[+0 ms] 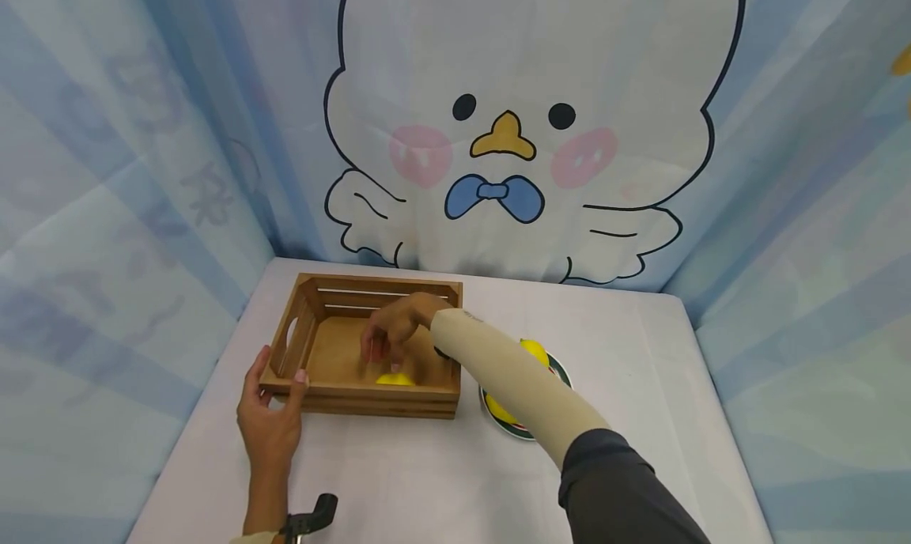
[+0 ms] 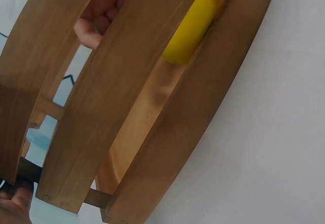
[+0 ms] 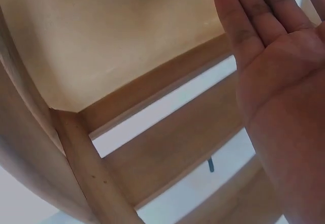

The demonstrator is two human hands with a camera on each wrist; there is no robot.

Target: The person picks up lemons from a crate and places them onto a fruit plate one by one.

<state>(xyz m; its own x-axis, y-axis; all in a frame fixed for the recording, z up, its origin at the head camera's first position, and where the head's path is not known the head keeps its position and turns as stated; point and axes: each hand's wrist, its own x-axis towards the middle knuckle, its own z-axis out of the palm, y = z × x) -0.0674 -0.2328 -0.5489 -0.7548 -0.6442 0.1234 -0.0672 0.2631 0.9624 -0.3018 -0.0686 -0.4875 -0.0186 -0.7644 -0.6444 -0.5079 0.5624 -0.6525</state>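
Note:
A slatted wooden crate sits at the back left of the table. At its front left corner my left hand grips the wood, thumb over the front rim and fingers at the left end. My right hand reaches down inside the crate. In the right wrist view its palm faces the camera, fingers extended and holding nothing. Just below those fingertips a yellow lemon lies on the crate floor near the front wall. The left wrist view shows the same lemon between the slats.
To the right of the crate stands a plate with a dark green band, bearing yellow lemons. My right forearm crosses above it and hides part of it. A printed curtain hangs around the white table.

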